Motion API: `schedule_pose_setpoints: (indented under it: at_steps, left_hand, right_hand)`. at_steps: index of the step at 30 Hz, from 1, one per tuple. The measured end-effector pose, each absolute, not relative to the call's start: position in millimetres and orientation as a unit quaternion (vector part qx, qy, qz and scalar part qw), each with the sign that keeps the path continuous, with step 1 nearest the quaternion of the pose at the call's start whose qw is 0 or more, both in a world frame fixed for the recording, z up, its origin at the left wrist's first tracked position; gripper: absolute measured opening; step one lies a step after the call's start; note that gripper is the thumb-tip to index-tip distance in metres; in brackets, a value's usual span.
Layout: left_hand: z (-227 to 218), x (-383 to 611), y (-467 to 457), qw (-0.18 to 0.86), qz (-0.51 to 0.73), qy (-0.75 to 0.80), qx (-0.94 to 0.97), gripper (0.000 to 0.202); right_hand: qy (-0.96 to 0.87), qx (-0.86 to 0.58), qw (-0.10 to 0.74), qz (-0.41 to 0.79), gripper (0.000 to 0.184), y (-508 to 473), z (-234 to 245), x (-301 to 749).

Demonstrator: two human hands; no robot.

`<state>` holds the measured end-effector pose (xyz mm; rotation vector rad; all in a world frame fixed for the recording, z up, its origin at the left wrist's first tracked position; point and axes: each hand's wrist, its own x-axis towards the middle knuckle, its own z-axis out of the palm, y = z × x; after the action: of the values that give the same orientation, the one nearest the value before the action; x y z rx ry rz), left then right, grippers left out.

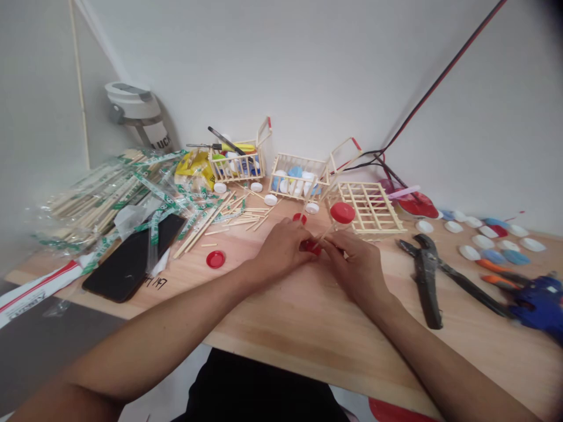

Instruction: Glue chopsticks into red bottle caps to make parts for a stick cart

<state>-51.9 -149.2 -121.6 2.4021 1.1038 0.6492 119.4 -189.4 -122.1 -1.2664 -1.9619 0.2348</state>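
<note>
- Loose red bottle cap (215, 259) on the worktop (281, 316), well left of the wooden stick (328, 230).
- Left hand (279, 249): in from near edge, knuckles up; fingers (299, 240) pinching second red cap (311, 247) at stick's lower end.
- Stick: between both hands, long axis slanting up-right, third red cap (342, 212) on upper end.
- Right hand (358, 269): fingers (336, 241) curled, pinching stick.
- Black-handled pliers (424, 281): right of stick.

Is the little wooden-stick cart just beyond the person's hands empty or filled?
Filled: the slatted wooden cart holds rounded white and pale blue pieces, visible piled inside its bars.
</note>
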Motion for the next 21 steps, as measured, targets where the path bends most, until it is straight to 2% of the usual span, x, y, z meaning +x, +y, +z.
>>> schedule_pose_setpoints:
  at_steps: [21]
  left_hand:
    - [-124.5, -51.6, -149.4, 0.193, 0.248, 0.392, 0.865, 0.018]
  right_hand:
    - [-0.768, -0.506, 0.379, 0.102, 0.023, -189.3, -122.8, 119.5]
